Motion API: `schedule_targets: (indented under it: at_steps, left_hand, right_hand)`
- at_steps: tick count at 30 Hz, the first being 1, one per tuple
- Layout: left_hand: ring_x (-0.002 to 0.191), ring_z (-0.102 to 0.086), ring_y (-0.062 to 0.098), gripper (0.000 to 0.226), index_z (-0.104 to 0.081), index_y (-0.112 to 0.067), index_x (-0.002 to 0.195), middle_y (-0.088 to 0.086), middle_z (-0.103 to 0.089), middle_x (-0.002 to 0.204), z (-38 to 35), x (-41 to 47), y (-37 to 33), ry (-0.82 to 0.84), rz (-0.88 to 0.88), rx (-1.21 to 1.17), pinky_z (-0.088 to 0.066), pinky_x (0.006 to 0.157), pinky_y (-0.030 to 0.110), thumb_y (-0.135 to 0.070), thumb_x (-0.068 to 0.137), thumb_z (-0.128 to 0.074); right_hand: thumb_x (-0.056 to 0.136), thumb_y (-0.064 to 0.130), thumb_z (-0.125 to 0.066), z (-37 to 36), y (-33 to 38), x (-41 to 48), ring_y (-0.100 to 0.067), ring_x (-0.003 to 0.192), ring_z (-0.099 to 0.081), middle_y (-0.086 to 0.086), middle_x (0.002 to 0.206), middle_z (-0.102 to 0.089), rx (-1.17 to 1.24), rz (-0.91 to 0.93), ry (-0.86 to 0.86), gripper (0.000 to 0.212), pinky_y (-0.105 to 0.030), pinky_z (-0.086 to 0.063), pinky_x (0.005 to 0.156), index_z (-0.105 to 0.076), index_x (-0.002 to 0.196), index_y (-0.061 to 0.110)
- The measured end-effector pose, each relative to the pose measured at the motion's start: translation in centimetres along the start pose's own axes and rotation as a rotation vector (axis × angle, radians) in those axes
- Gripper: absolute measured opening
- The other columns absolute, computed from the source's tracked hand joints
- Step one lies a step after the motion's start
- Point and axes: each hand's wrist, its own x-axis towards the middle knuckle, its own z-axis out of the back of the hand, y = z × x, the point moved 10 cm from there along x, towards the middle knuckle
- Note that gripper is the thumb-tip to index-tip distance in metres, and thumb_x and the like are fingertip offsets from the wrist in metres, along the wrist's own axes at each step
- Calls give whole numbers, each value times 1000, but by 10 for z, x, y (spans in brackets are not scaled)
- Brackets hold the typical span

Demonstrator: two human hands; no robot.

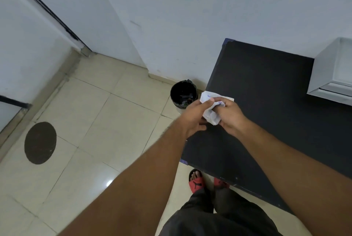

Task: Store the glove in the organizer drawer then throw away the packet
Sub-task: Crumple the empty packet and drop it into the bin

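A crumpled white packet point(210, 110) with blue print is squeezed between both hands over the left edge of the black table point(266, 102). My left hand point(194, 115) grips its left side, thumb on top. My right hand point(230, 115) holds its right side with curled fingers. A black bin point(183, 92) with a dark liner stands on the floor just left of the table, a little beyond my hands. The white organizer drawer unit point(331, 75) sits at the table's right, its drawer looking closed. No glove is visible.
Cream floor tiles point(106, 121) spread to the left, with a round dark floor cover point(40, 142). White walls and a door with a black frame point(47, 11) stand behind. My feet in red sandals point(196, 181) are at the table's near edge.
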Motion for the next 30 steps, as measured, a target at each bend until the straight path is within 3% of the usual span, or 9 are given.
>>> schedule_targets:
  at_steps: [3, 6, 8, 11, 15, 18, 23, 27, 30]
  left_hand:
    - [98, -69, 26, 28, -69, -21, 116, 12, -73, 115, 14, 0, -14, -173, -88, -11, -52, 80, 40, -34, 90, -69]
    - [100, -69, 26, 31, -67, -19, 122, 10, -72, 111, 29, -5, -22, -331, -120, -38, -60, 80, 41, -23, 91, -71]
    - [100, -68, 27, 32, -65, -18, 122, 8, -71, 111, 39, -7, -25, -410, -129, -72, -62, 83, 46, -17, 91, -72]
    - [103, -67, 29, 29, -63, -14, 120, 8, -69, 114, 47, -10, -29, -457, -123, -67, -61, 85, 45, -14, 92, -70]
    - [94, -67, 22, 24, -65, -9, 114, 10, -70, 111, 43, -10, -33, -374, -100, -161, -58, 73, 33, -11, 91, -71]
    - [88, -61, 17, 29, -67, -17, 111, 8, -70, 112, 52, -13, -37, -418, -77, -83, -46, 69, 29, -22, 84, -78]
    - [103, -68, 20, 45, -63, -25, 121, 4, -72, 118, 67, -11, -40, -319, -98, -122, -47, 79, 35, -37, 81, -80]
    - [105, -73, 23, 46, -63, -29, 125, 0, -75, 112, 82, -1, -38, -160, -59, -109, -45, 97, 47, -52, 85, -72]
    - [103, -74, 23, 53, -63, -29, 125, 2, -76, 115, 105, 7, -41, -106, -36, -84, -47, 87, 41, -61, 84, -67]
  right_hand:
    - [95, 17, -56, -4, 20, -2, -23, 83, -69, -5, 85, -71, -287, 133, -29, 17, -31, -56, 68, -72, 90, 17]
    - [94, 22, -58, -10, 42, -10, -18, 96, -66, -4, 113, -66, -490, 292, -21, 18, -25, -55, 72, -69, 109, 21]
    - [91, 30, -64, -12, 47, -11, -16, 113, -56, 0, 136, -45, -539, 326, -7, 44, -29, -53, 88, -54, 134, 26]
    - [84, 29, -74, -26, 43, -2, -11, 121, -45, 10, 134, -36, -556, 299, 166, 80, -33, -48, 98, -30, 151, 31]
    - [88, 24, -68, -40, 51, 13, -18, 107, -65, 7, 115, -66, -629, 354, 224, 48, -21, -49, 81, -55, 134, 25]
    - [94, 22, -61, -44, 57, 16, -16, 86, -66, 0, 102, -70, -725, 389, 162, 27, -15, -43, 60, -64, 120, 18]
    - [97, 17, -52, -57, 68, 24, -22, 82, -70, -8, 96, -73, -653, 292, 128, 21, -23, -53, 60, -69, 110, 17]
    - [95, 15, -57, -80, 60, 33, -20, 86, -73, -3, 91, -75, -415, 170, 151, 18, -39, -60, 83, -70, 92, 27]
    - [95, 22, -57, -98, 58, 45, -19, 87, -71, -2, 92, -75, -471, 145, 122, 16, -34, -58, 79, -72, 95, 24]
